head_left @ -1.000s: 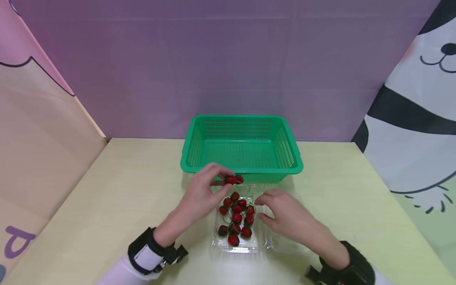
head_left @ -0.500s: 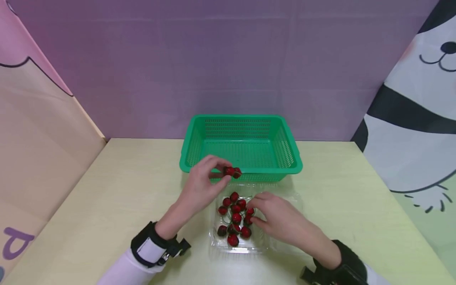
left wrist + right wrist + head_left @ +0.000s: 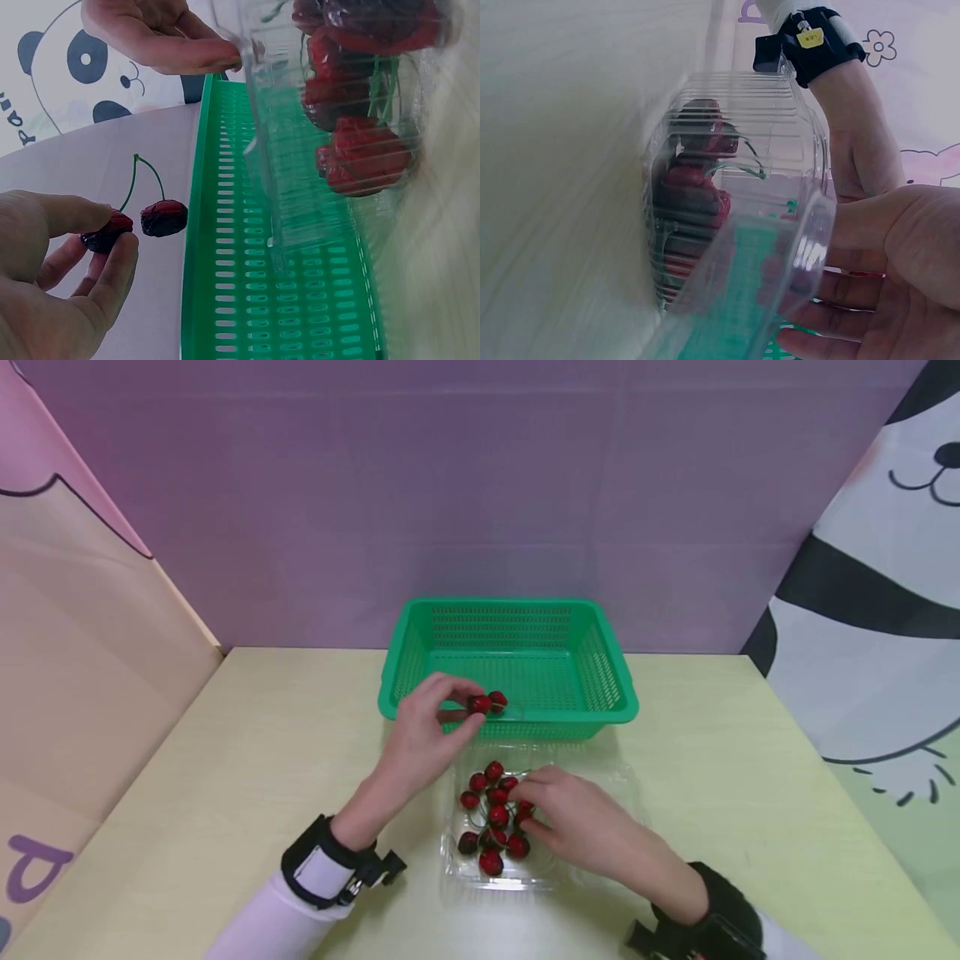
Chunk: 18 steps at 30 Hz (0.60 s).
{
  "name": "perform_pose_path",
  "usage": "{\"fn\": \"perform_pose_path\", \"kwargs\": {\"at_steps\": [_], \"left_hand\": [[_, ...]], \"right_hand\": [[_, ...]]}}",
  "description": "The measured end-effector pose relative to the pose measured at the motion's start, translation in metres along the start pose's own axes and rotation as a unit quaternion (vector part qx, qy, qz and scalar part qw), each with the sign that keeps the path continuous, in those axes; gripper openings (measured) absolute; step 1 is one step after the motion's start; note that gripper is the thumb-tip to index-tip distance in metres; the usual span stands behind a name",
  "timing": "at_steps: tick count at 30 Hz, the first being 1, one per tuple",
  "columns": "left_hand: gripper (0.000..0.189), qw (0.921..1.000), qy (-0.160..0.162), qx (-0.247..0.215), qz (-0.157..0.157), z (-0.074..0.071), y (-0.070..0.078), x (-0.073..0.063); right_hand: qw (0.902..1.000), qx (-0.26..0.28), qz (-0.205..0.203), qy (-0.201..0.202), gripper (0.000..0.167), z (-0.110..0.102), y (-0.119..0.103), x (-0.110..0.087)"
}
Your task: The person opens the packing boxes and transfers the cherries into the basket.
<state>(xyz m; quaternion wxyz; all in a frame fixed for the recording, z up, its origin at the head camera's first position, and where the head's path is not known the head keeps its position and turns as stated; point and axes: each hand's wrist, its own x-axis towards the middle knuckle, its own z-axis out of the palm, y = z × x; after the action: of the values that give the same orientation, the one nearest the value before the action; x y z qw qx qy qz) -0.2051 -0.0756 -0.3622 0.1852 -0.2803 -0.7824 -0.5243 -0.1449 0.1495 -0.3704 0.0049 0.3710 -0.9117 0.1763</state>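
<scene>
My left hand [image 3: 427,735] pinches a dark red cherry [image 3: 478,704] between thumb and fingers over the front rim of a green plastic basket [image 3: 570,718]. A second cherry [image 3: 164,217] hangs from the same forked green stem, plain in the left wrist view. Nearer to me, a clear plastic box [image 3: 495,885] holds several more cherries [image 3: 498,816]. My right hand [image 3: 581,814] reaches over the right side of this box, its thumb and fingertips around cherries there. Whether they grip one is hidden by the hand and the plastic.
The basket stands at the table's back edge, against a purple backdrop [image 3: 480,502], with no fruit visible inside. A clear lid-like flap [image 3: 618,785] extends right of the box. Printed panels [image 3: 870,693] flank the pale table [image 3: 300,760].
My left hand has lifted the cherry pair away from the box, up to the basket's front rim. My right hand has moved left, in among the cherries at the box's right side.
</scene>
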Motion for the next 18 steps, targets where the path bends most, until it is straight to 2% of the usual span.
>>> {"fn": "perform_pose_path", "kwargs": {"at_steps": [7, 18], "left_hand": [[0.026, 0.9998, 0.006, 0.006, -0.020, 0.002, -0.007, 0.004], [0.028, 0.9981, 0.004, 0.014, -0.059, 0.003, -0.015, 0.010]], "right_hand": [[0.9999, -0.006, -0.012, -0.006, 0.023, 0.004, 0.001, 0.004], [0.9997, -0.013, 0.009, -0.016, 0.023, 0.011, 0.006, 0.017]]}}
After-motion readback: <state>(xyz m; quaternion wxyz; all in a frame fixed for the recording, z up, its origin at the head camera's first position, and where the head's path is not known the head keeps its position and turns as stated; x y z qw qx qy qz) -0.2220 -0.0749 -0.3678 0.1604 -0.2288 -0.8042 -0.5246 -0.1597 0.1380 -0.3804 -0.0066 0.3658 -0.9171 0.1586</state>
